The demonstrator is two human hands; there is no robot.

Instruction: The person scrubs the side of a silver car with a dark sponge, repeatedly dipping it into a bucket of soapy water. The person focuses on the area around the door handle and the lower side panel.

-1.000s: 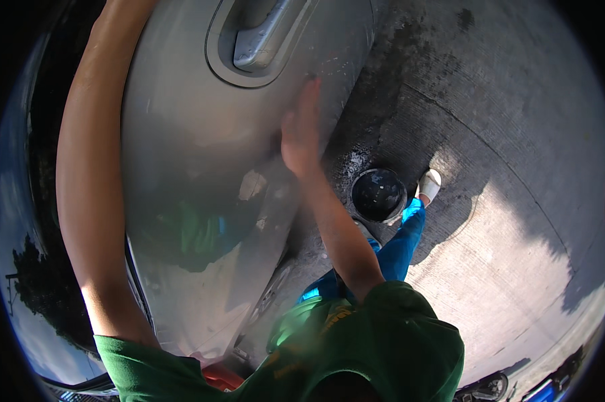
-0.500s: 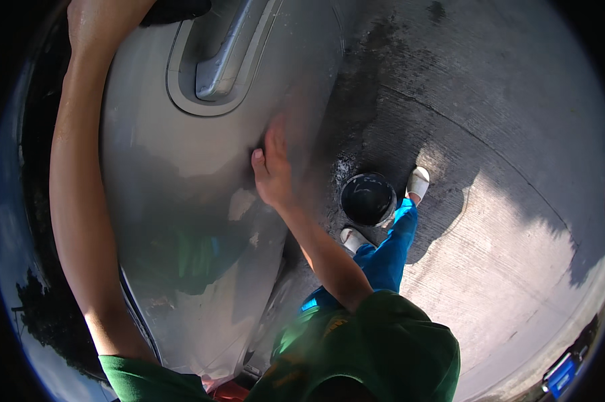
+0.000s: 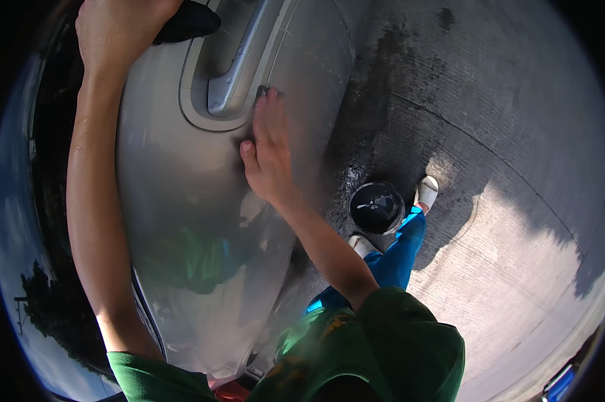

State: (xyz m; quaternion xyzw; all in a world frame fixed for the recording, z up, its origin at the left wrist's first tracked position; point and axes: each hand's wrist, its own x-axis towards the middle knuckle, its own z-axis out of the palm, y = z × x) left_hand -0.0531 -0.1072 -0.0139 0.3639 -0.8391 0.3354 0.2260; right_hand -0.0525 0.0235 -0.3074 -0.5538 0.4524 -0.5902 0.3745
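A silver-grey car door panel (image 3: 175, 167) with a recessed silver handle (image 3: 232, 94) fills the left half. My right hand (image 3: 269, 151) lies flat against the panel just below and right of the handle, fingers stretched out and thumb apart. A small dark patch shows at its fingertips; whether that is a cloth or a shadow I cannot make out. My left hand (image 3: 121, 30) is at the top left, by the car's window edge, its fingers cut off or hidden. Beside it shows a black rounded thing (image 3: 192, 23), its kind unclear.
Near my feet stands a black bucket (image 3: 376, 208) holding dark liquid. My white shoes (image 3: 426, 191) are close around it on the grooved concrete ground (image 3: 517, 134), which has dark wet stains. Dark car window glass (image 3: 47, 221) runs along the left, reflecting sky and tree.
My right hand has slid up the door panel toward the handle. The whole view has shifted slightly, so the door, left arm and bucket sit a little lower and farther right.
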